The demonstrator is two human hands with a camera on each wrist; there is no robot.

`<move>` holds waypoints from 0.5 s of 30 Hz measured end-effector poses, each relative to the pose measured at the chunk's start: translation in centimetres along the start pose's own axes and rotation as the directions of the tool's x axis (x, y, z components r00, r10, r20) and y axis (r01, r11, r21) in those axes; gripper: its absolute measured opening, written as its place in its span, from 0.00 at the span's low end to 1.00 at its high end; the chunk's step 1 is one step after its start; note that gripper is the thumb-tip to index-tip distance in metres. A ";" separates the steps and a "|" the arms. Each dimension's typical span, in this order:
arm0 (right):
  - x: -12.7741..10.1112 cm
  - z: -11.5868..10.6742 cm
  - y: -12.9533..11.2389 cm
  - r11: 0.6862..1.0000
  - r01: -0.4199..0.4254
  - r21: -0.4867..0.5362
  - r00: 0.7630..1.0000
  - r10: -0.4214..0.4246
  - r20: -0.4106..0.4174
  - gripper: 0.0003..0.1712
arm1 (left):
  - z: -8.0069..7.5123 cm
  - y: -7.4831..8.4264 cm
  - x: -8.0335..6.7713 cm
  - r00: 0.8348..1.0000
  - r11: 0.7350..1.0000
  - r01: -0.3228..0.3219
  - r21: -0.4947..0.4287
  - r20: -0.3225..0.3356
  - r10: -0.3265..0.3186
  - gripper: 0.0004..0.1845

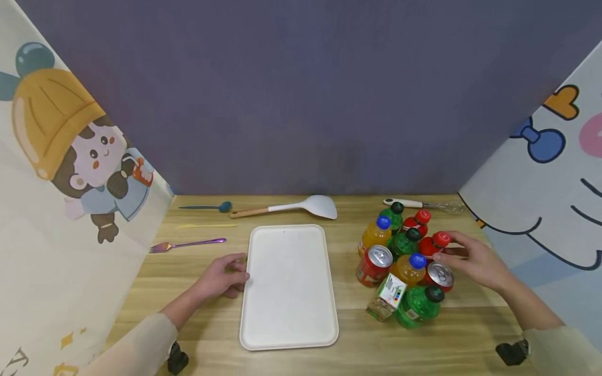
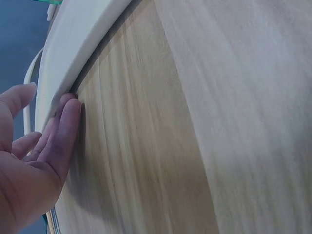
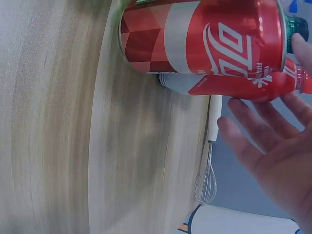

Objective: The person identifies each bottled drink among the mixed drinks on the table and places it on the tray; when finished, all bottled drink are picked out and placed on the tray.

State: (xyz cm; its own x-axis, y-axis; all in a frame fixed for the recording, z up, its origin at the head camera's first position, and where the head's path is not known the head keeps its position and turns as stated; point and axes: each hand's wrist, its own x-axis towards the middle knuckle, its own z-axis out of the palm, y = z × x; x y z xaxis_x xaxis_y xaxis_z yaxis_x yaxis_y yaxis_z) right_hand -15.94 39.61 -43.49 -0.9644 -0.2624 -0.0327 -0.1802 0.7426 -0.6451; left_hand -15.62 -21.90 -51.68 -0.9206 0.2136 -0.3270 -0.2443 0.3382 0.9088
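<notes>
So the left hand (image 1: 224, 277) is at the left side of the white tray (image 1: 289, 287), fingers fairly straight and touching the outside of its rim, no real grip on it. The tray lies flat around the middle of the tabletop (image 1: 211, 334), long sides running toward the far edge.

Right hand (image 1: 479, 261) is over toward the right edge, fingers spread wide around the upper part of a red bottle (image 1: 430, 247). Can't tell if thumb or fingers actually touch it. The bottle's upright, with a red can (image 1: 440, 277) standing just in front.

The rest of the drinks are bunched up right there: another red bottle (image 1: 415, 224) farther back, two blue-capped orange bottles, three green bottles, a second red can (image 1: 373, 266) on the tray side and a small carton (image 1: 385, 298) toward the near edge.

Whisk (image 1: 403, 202) is near the far right corner, a white spatula (image 1: 320, 206) lies along the far edge, and a dark spoon (image 1: 224, 207), yellow utensil (image 1: 207, 226) and purplish fork (image 1: 188, 244) sit toward the far left corner.
</notes>
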 end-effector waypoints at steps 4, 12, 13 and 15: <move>0.2 0.1 0.3 0.999 -0.009 0.046 1.000 0.009 -0.001 0.37 | 0.1 0.0 0.3 1.000 1.000 -0.001 -0.003 -0.008 0.001 0.40; 0.4 0.2 1.2 0.995 -0.051 0.085 0.998 0.052 -0.017 0.36 | 0.5 0.0 0.6 1.000 1.000 0.011 -0.005 -0.025 -0.011 0.39; 0.4 0.2 1.2 0.995 -0.048 0.084 0.999 0.050 -0.021 0.35 | 0.6 0.0 0.6 1.000 1.000 0.010 -0.005 -0.028 -0.010 0.39; 0.4 0.3 1.1 0.995 -0.048 0.091 0.998 0.052 -0.037 0.33 | 0.7 -0.1 0.6 0.999 1.000 0.008 -0.003 -0.035 -0.008 0.39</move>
State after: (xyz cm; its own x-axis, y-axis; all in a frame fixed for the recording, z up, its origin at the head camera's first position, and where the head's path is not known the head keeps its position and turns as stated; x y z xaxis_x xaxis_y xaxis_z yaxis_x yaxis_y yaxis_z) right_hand -16.46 40.15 -44.42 -0.9789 -0.2009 -0.0382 -0.1150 0.6952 -0.7096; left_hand -15.91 -21.20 -52.11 -0.9288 0.1784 -0.3248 -0.2523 0.3375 0.9069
